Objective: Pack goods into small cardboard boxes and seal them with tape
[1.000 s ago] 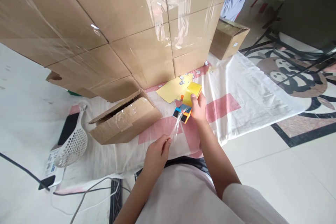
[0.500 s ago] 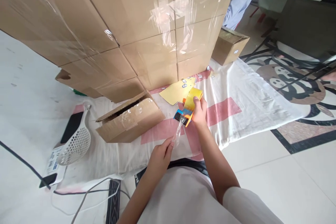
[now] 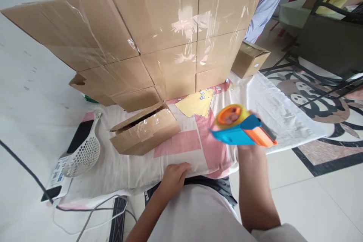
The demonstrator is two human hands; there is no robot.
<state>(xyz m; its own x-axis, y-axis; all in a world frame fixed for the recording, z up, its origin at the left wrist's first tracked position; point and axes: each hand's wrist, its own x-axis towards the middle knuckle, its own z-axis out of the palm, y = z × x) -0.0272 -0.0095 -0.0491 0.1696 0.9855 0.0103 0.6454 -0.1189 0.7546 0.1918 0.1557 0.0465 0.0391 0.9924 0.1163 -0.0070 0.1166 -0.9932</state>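
Note:
My right hand, mostly hidden behind what it grips, holds a blue and orange tape dispenser with a yellow-edged roll. The dispenser is smeared by motion and raised over the right part of the cloth. My left hand rests low near my body at the cloth's front edge, thumb and fingers pressed together. Whether a bit of tape is between them I cannot make out. Beyond the hands, a yellow paper sheet lies at the foot of a tall wall of taped cardboard boxes.
A small cardboard box with a gaping top lies on the pink and white cloth. Left of it are a white perforated ladle and cables. Another box, a person's trouser leg and a dark chair are at the right.
My right hand has swung the dispenser right and turned it. The clear strip that ran from it to my left hand no longer shows. My left hand has dropped slightly.

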